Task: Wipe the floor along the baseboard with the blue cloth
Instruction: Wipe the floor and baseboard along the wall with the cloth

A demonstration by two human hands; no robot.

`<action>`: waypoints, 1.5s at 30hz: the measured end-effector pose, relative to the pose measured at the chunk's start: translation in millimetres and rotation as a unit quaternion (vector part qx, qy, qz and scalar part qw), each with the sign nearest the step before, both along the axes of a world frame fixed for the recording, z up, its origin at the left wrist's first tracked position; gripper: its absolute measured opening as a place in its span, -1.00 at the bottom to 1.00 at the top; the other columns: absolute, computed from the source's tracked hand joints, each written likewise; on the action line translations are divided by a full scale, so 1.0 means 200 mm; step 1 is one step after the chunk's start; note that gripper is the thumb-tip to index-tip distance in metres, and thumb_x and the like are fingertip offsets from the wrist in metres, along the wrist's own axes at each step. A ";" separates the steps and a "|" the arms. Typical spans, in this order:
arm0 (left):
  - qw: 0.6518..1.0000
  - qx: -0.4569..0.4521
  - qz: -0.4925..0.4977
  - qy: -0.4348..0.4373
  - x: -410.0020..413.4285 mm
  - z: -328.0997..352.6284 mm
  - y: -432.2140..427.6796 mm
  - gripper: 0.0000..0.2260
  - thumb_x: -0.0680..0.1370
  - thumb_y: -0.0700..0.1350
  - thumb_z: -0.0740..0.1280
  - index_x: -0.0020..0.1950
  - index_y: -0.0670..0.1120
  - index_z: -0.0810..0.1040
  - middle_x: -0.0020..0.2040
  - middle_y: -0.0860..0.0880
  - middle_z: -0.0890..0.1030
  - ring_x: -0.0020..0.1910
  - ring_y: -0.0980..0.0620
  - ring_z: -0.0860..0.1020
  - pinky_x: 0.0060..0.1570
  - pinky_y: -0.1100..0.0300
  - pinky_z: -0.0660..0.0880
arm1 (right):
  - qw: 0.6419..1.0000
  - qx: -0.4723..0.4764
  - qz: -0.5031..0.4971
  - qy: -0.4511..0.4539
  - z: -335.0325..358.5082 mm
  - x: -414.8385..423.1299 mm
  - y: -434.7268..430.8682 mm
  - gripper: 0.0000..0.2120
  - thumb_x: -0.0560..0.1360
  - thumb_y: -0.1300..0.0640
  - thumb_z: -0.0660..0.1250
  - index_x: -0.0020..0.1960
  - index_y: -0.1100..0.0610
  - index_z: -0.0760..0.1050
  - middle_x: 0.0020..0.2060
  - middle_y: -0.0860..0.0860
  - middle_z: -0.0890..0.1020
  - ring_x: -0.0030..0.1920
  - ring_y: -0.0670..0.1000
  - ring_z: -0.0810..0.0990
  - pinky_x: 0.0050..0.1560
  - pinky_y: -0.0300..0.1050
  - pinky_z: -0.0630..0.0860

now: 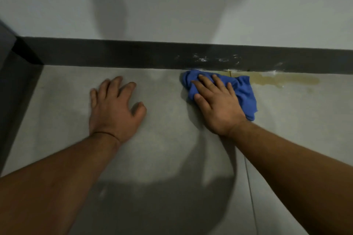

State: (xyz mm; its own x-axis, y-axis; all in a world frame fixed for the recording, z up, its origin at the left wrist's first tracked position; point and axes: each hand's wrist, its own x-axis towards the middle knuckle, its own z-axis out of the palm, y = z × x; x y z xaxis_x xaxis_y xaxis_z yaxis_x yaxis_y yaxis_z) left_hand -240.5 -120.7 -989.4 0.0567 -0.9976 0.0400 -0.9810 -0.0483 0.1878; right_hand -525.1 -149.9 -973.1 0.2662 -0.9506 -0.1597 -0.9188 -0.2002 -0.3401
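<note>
A crumpled blue cloth (245,94) lies on the grey floor (168,120), its far edge touching the dark baseboard (114,53). My right hand (215,103) presses flat on the cloth, fingers spread over it and pointing toward the wall. My left hand (114,107) rests on the bare floor to the left, fingers apart, holding nothing. A yellowish wet stain (282,80) spreads on the floor along the baseboard just right of the cloth. Whitish smears (214,59) mark the baseboard above the cloth.
A pale wall (172,2) rises above the baseboard. At the far left a dark corner post or door frame (11,66) meets the baseboard. A thin tile joint (250,192) runs toward me under my right forearm.
</note>
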 end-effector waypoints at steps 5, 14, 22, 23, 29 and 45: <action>1.000 -0.008 0.013 -0.009 -0.16 0.07 0.00 -0.44 0.48 0.05 0.14 0.44 -0.09 0.49 0.52 -0.21 0.41 0.49 -0.28 0.34 0.49 -0.37 0.18 | 0.999 -0.001 0.010 0.033 -0.01 0.00 -0.08 -0.41 0.65 -0.24 -0.01 0.65 -0.17 0.03 0.65 -0.17 0.05 0.65 0.02 -0.08 0.62 0.18 -0.17; 0.999 0.034 -0.032 0.008 -0.50 0.06 0.02 -0.33 0.43 0.19 0.13 0.51 -0.02 0.37 0.57 -0.12 0.33 0.58 -0.19 0.23 0.56 -0.29 0.13 | 0.996 -0.003 0.085 0.000 -0.01 -0.08 -0.06 -0.41 0.65 -0.13 0.07 0.65 -0.12 0.06 0.65 -0.11 0.11 0.65 0.02 -0.04 0.60 0.05 -0.20; 0.998 0.039 -0.048 0.004 -0.50 0.07 0.02 -0.29 0.46 0.28 0.06 0.56 0.03 0.32 0.62 -0.11 0.27 0.61 -0.19 0.18 0.59 -0.25 0.10 | 1.000 -0.005 -0.018 0.024 0.00 -0.02 -0.07 -0.39 0.63 -0.15 0.04 0.65 -0.11 0.05 0.65 -0.12 0.09 0.65 0.07 -0.04 0.61 0.16 -0.12; 0.998 0.035 -0.048 0.008 -0.50 0.07 0.02 -0.29 0.46 0.28 0.06 0.56 0.02 0.34 0.61 -0.11 0.29 0.61 -0.20 0.19 0.58 -0.25 0.10 | 1.000 -0.003 -0.010 0.025 0.01 0.03 -0.10 -0.39 0.63 -0.13 0.04 0.66 -0.09 0.05 0.65 -0.11 0.09 0.65 0.09 -0.04 0.61 0.20 -0.12; 0.998 0.011 -0.050 0.042 -0.50 0.07 0.03 -0.33 0.45 0.24 0.11 0.47 -0.07 0.45 0.58 -0.13 0.38 0.57 -0.24 0.27 0.55 -0.27 0.15 | 0.993 0.027 0.111 -0.022 0.06 0.07 -0.06 -0.37 0.55 -0.02 0.07 0.63 -0.08 0.16 0.63 -0.12 0.20 0.63 0.05 0.04 0.61 0.15 -0.10; 0.998 0.013 -0.059 0.020 -0.49 0.02 0.01 -0.25 0.40 0.42 0.18 0.49 0.04 0.39 0.59 -0.12 0.33 0.57 -0.25 0.25 0.53 -0.31 0.18 | 1.000 0.007 -0.012 0.017 0.01 -0.09 -0.02 -0.41 0.66 -0.11 0.07 0.66 -0.07 0.05 0.66 -0.08 0.06 0.65 0.03 -0.06 0.61 0.09 -0.19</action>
State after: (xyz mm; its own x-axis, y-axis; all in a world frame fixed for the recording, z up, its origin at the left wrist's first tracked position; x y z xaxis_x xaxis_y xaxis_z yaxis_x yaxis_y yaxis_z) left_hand -338.7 -118.2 -985.0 -0.0596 -0.9981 0.0134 -0.9721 0.0611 0.2266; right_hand -544.0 -154.7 -970.4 0.2382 -0.9540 -0.1819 -0.9342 -0.1739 -0.3115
